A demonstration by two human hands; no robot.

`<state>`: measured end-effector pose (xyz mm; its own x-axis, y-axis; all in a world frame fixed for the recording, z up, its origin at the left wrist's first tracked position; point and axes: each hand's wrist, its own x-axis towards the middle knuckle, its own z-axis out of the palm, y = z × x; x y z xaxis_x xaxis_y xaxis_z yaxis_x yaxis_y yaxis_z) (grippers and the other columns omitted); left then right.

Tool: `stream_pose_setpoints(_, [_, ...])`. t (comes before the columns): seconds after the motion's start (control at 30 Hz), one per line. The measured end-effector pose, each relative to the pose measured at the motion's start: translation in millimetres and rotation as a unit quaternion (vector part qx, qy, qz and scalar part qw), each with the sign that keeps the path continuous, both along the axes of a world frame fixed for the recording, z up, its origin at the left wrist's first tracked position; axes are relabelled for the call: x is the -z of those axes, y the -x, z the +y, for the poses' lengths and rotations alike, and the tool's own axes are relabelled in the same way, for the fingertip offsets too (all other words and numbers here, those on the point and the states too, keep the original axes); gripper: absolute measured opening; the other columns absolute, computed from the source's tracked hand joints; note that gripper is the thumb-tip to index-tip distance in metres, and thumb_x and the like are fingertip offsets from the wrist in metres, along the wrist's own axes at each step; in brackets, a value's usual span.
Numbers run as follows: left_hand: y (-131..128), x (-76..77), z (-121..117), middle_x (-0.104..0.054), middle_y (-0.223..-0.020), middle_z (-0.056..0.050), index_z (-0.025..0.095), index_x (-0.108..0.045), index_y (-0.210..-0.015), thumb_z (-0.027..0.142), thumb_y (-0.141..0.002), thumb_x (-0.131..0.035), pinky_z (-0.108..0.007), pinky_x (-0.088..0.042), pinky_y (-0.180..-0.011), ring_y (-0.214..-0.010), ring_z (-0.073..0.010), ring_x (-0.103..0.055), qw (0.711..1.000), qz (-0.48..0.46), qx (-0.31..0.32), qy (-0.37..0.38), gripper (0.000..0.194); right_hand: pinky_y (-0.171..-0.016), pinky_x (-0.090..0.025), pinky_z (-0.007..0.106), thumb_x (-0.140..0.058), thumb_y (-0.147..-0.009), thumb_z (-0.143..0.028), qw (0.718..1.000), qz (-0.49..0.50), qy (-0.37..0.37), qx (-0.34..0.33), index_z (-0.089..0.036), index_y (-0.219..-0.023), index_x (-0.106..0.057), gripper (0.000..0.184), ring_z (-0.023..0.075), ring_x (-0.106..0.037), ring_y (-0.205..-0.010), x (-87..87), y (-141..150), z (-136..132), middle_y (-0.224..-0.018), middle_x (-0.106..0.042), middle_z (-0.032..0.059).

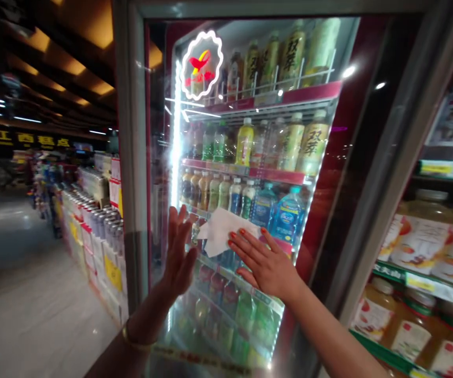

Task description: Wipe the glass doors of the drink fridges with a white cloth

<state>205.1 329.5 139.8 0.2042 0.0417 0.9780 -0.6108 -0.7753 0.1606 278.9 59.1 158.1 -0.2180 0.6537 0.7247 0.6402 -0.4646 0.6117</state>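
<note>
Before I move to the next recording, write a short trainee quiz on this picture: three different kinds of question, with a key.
1. Which hand lies on the white sheet?
2. True or false: the left hand is wrapped round a bottle.
3. Fill the gap: the lit sign shows at the upper ____ of the cooler.

Key:
1. The right hand.
2. False: it is open, with nothing seen in it.
3. Left.

Right hand (268,265) pressing a white cloth (215,231) against a glass cooler door (130,131), left hand (179,252) stretching upward just beside the cloth, drink bottles (287,212) standing in lit rows inside, labelled bottles (423,236) filling shelves (443,290) at right
</note>
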Motion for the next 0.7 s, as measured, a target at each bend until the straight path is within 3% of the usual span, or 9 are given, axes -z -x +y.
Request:
stream_pose_setpoints(0.07, [-7,-10.4,19,-0.022,-0.188,-0.011,0.033,-0.034,-0.175,0.039,-0.113,-0.047,-0.063,-0.020,-0.145,-0.175,-0.0312,-0.020,0.999,-0.009,-0.043,-0.021,0.064,-0.147,-0.005,0.048,-0.052,-0.112,-0.035,0.997,0.005,-0.073,0.014,-0.022,-0.154,-0.066,0.046,0.0210,-0.061,-0.153,3.9,6,-8,-0.151,-0.077,0.0043])
stream_pose_setpoints(0.13, [-14,-15.7,24,-0.031,-0.185,-0.008,0.033,-0.038,-0.174,0.036,-0.110,-0.056,-0.063,-0.009,-0.147,-0.176,-0.0309,-0.018,0.991,-0.020,-0.113,-0.073,0.066,-0.147,-0.012,0.053,-0.052,-0.111,-0.035,0.977,0.020,-0.212,0.028,-0.027,-0.151,-0.067,0.043,0.0243,-0.074,-0.135,4.0,13,-15,-0.136,-0.083,0.0035])
stream_pose_setpoints(0.2, [-18,-16.8,21,-0.036,-0.183,-0.003,0.036,-0.035,-0.175,0.037,-0.107,-0.062,-0.059,-0.005,-0.147,-0.177,-0.0278,-0.014,0.974,-0.041,-0.181,-0.128,0.073,-0.142,-0.024,0.063,-0.052,-0.111,-0.036,0.936,0.041,-0.345,0.050,-0.029,-0.154,-0.061,0.044,0.0287,-0.077,-0.123,-3.2,18,-8,-0.125,-0.083,0.0066])
stream_pose_setpoints(0.27, [-17,-16.1,16,-0.036,-0.183,-0.001,0.037,-0.029,-0.177,0.039,-0.105,-0.065,-0.053,-0.003,-0.148,-0.177,-0.0255,-0.012,0.967,-0.051,-0.204,-0.143,0.080,-0.132,-0.040,0.070,-0.054,-0.110,-0.036,0.902,0.061,-0.420,0.081,-0.024,-0.161,-0.053,0.052,0.0341,-0.071,-0.129,-14.6,23,19,-0.131,-0.076,0.0144])
stream_pose_setpoints(0.37, [-13,-14.5,13,-0.039,-0.181,0.001,0.040,-0.026,-0.177,0.042,-0.106,-0.063,-0.057,0.003,-0.147,-0.177,-0.0275,-0.015,0.967,-0.048,-0.215,-0.131,0.081,-0.127,-0.047,0.068,-0.061,-0.106,-0.031,0.885,0.093,-0.446,0.094,-0.020,-0.165,-0.044,0.063,0.0397,-0.047,-0.159,-19.5,30,78,-0.165,-0.052,0.0243])
stream_pose_setpoints(0.47, [-16,-11.9,15,-0.044,-0.179,-0.001,0.042,-0.027,-0.176,0.045,-0.106,-0.060,-0.068,0.015,-0.141,-0.177,-0.0329,-0.013,0.968,-0.053,-0.211,-0.127,0.077,-0.133,-0.041,0.066,-0.060,-0.105,-0.032,0.911,0.114,-0.389,0.070,-0.022,-0.154,-0.049,0.051,0.0360,-0.032,-0.170,7.7,36,103,-0.178,-0.040,0.0210])
stream_pose_setpoints(0.53, [-21,-9.3,16,-0.045,-0.178,-0.003,0.042,-0.031,-0.175,0.046,-0.106,-0.060,-0.072,0.018,-0.138,-0.176,-0.0364,-0.014,0.977,-0.042,-0.179,-0.107,0.075,-0.135,-0.038,0.068,-0.055,-0.108,-0.040,0.922,0.112,-0.360,0.091,-0.023,-0.144,-0.054,0.040,0.0351,-0.039,-0.168,34.0,34,85,-0.174,-0.048,0.0187])
stream_pose_setpoints(0.6, [-28,-7.0,19,-0.047,-0.177,-0.002,0.043,-0.035,-0.173,0.049,-0.103,-0.062,-0.076,0.016,-0.137,-0.175,-0.0394,-0.018,0.986,-0.015,-0.142,-0.081,0.075,-0.132,-0.037,0.075,-0.047,-0.112,-0.049,0.895,0.107,-0.413,0.132,-0.023,-0.149,-0.054,0.045,0.0372,-0.050,-0.160,47.5,27,49,-0.166,-0.057,0.0198])
stream_pose_setpoints(0.7, [-37,-4.9,27,-0.046,-0.178,0.002,0.048,-0.028,-0.174,0.055,-0.097,-0.068,-0.071,0.002,-0.143,-0.171,-0.0372,-0.031,0.993,0.015,-0.104,-0.059,0.088,-0.122,-0.049,0.076,-0.036,-0.116,-0.051,0.812,0.088,-0.557,0.152,-0.021,-0.167,-0.040,0.059,0.0385,-0.060,-0.147,25.2,15,14,-0.155,-0.062,0.0233])
